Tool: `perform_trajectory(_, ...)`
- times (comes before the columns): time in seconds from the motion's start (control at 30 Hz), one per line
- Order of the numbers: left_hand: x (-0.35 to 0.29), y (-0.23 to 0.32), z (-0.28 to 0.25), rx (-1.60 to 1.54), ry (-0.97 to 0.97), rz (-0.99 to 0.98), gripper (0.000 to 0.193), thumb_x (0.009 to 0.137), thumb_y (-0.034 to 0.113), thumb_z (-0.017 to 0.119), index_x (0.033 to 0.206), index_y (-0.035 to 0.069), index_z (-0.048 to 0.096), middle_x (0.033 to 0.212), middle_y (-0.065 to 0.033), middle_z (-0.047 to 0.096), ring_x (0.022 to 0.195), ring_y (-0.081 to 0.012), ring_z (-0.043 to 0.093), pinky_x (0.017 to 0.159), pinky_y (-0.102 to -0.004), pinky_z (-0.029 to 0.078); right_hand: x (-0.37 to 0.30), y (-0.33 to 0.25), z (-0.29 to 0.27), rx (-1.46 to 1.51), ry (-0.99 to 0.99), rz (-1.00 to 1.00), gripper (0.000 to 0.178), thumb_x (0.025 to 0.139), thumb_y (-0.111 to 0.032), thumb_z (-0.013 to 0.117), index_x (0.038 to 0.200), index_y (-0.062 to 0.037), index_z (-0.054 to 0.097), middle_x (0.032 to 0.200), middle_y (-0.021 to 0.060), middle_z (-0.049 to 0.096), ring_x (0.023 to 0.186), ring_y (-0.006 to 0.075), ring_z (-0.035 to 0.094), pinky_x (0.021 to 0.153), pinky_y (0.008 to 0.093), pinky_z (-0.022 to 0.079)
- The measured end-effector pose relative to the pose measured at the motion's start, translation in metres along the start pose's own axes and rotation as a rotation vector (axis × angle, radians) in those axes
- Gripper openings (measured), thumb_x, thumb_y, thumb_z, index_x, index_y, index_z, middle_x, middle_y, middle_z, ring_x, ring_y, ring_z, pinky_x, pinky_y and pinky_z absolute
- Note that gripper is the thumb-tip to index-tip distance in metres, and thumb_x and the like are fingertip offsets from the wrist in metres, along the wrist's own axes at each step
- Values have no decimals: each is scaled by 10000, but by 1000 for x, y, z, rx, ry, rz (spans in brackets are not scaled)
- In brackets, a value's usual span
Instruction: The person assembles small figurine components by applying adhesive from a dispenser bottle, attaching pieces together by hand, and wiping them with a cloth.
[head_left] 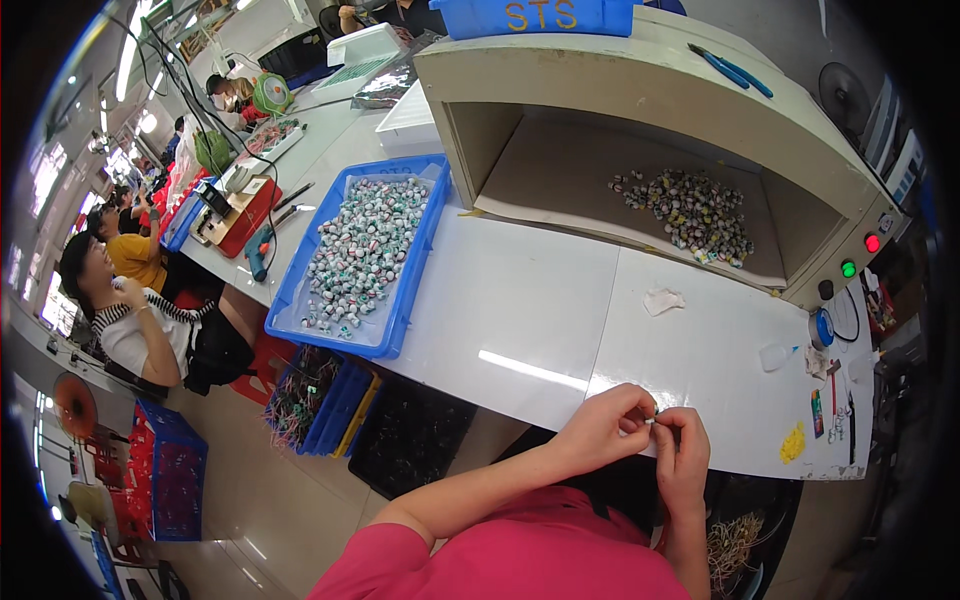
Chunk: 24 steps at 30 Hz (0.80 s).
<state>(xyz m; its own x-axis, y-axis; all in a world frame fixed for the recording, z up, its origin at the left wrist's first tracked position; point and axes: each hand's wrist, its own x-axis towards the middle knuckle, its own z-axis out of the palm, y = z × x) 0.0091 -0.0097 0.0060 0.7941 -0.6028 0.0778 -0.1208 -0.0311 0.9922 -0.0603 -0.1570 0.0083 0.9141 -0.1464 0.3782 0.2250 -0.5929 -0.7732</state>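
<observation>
At the front edge of the white table, my left hand (607,428) and my right hand (683,452) meet with fingertips pinched together. Between them is a small white part (649,421) with a dark bit at its upper end; it is too small to name more exactly. Both hands are closed on it, and the fingers cover most of it. To the right of my hands lies a little heap of tiny yellow pieces (792,443). Farther left, a blue tray (395,338) holds many small round white-and-green parts (366,250).
A beige open-fronted box (640,85) with red and green lights stands at the back, a pile of small parts (690,212) inside. Blue-handled pliers (732,72) lie on top. A squeeze bottle (776,356) and tape roll (821,327) are at right. Another person (150,335) sits left.
</observation>
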Motion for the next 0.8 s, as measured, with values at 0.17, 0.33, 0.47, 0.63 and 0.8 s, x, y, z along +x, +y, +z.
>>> perform_trajectory(0.17, -1, 0, 0, -3, -1, -6, 207, 782, -7, 605, 984, 8, 560, 961, -71, 579, 825, -130, 629, 733, -251, 536, -1, 1, 1, -5, 3, -1, 61, 828, 16, 559, 875, -3, 526, 823, 140, 552, 741, 300, 557, 665, 360, 444)
perform_trajectory(0.33, -2, 2, 0, -8, 2, 3, 204, 782, -8, 602, 981, 9, 560, 967, -72, 582, 822, -130, 629, 734, -251, 537, -1, 0, 0, 5, -1, 2, 68, 823, 19, 564, 874, -3, 525, 823, 140, 552, 743, 299, 559, 668, 358, 445)
perform_trajectory(0.47, -1, 0, 0, 8, 3, 7, 200, 782, -5, 603, 977, 8, 558, 973, -73, 584, 825, -130, 633, 734, -253, 538, -1, 1, 1, -3, 7, -9, 73, 821, 22, 566, 875, -4, 524, 824, 139, 552, 744, 297, 559, 667, 357, 445)
perform_trajectory(0.63, 2, 0, -2, 15, -1, -4, 198, 783, -3, 606, 974, 7, 557, 987, -76, 587, 838, -132, 635, 739, -255, 539, 2, 3, 1, -8, 5, -14, 74, 822, 23, 563, 878, -4, 522, 824, 138, 552, 741, 294, 557, 663, 358, 443)
perform_trajectory(0.8, 3, 0, -3, 9, 3, -1, 195, 783, -4, 603, 971, 5, 554, 989, -74, 589, 832, -131, 635, 743, -255, 539, 4, 4, 4, -12, 27, -52, 52, 838, 23, 543, 875, -2, 516, 806, 108, 542, 707, 230, 543, 642, 307, 438)
